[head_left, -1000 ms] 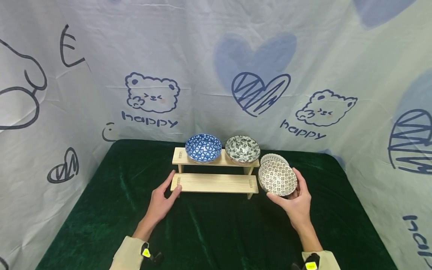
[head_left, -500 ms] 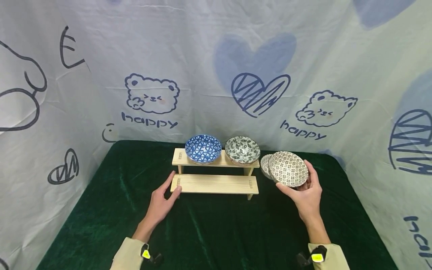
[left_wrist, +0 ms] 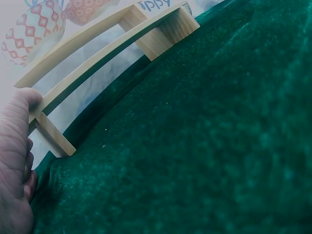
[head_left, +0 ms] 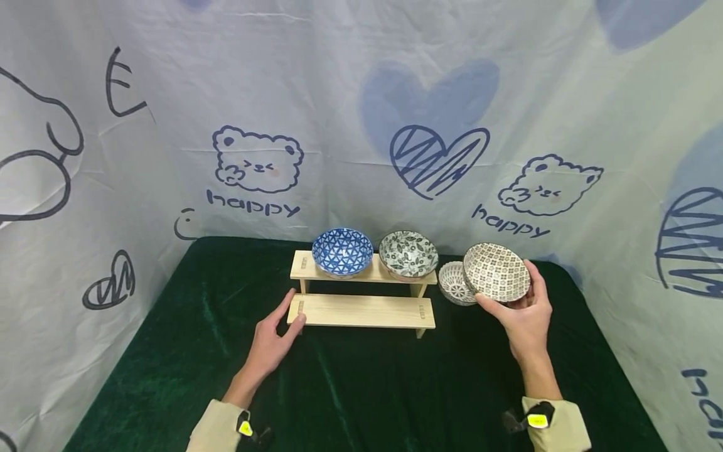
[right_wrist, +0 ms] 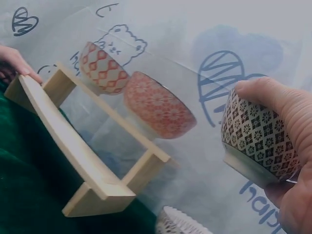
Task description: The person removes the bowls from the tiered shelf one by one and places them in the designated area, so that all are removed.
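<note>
A two-tier wooden stand [head_left: 361, 311] stands on green cloth, my left hand [head_left: 268, 342] gripping the left end of its lower board between thumb and fingers. On the upper board sit a blue triangle-patterned bowl [head_left: 342, 251] and a leaf-patterned bowl [head_left: 408, 254]; their outsides look reddish in the right wrist view. Held in my right hand [head_left: 530, 323] is a brown-and-white patterned bowl [head_left: 496, 272], tilted and raised, right of the stand. My thumb lies at its rim in the right wrist view. Behind and left of it, a fluted patterned bowl [head_left: 454, 282] is partly hidden.
Green velvet cloth [head_left: 384, 389] covers the table. A white curtain [head_left: 339, 75] with blue drawings hangs close behind the stand and along both sides. The fluted bowl is near the stand's right end.
My right hand has moved right and slightly away from me with the brown-and-white bowl, uncovering more of the fluted bowl behind it. The left hand and the stand have stayed put.
</note>
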